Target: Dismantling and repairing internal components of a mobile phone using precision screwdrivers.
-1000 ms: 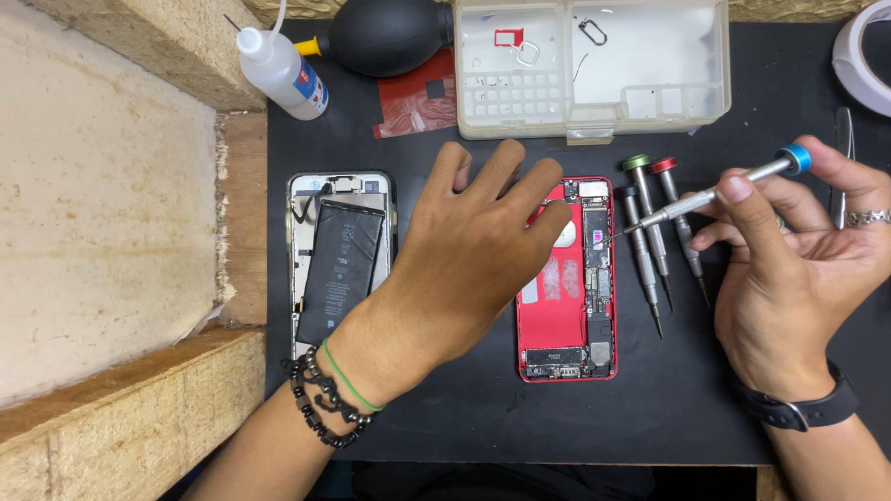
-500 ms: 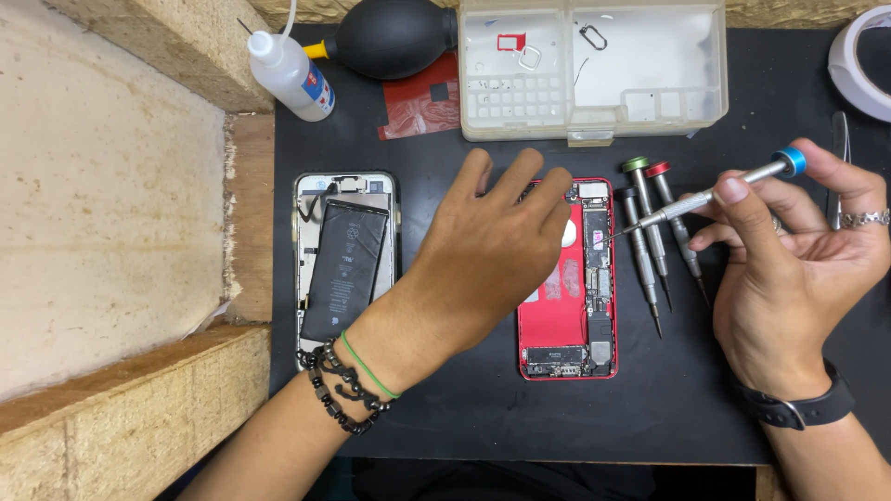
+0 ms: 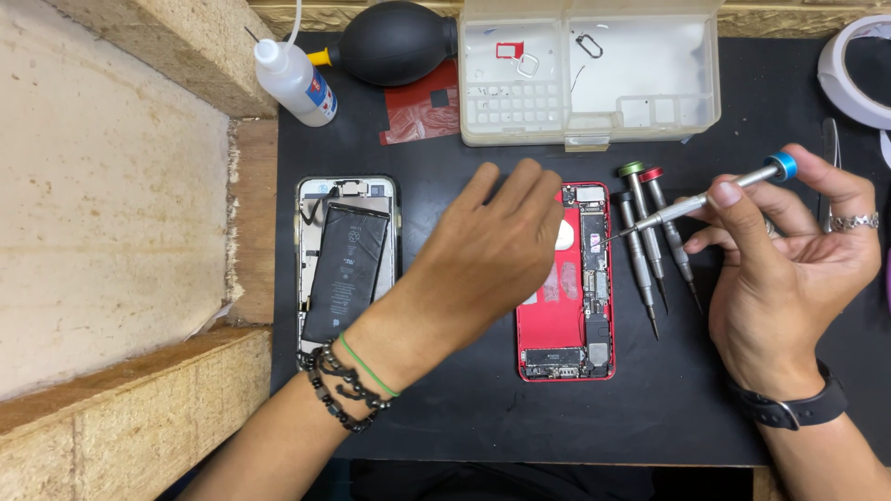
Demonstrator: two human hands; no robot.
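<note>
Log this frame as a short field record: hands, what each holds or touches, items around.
left hand: palm down over the red opened phone, covering its left part
right hand: holds a blue-capped screwdriver, tip toward the phone
beside phone: three loose screwdrivers
left of it: second opened phone, battery lifted askew
top: clear parts box, black air blower, small squeeze bottle
surface: black mat
</note>
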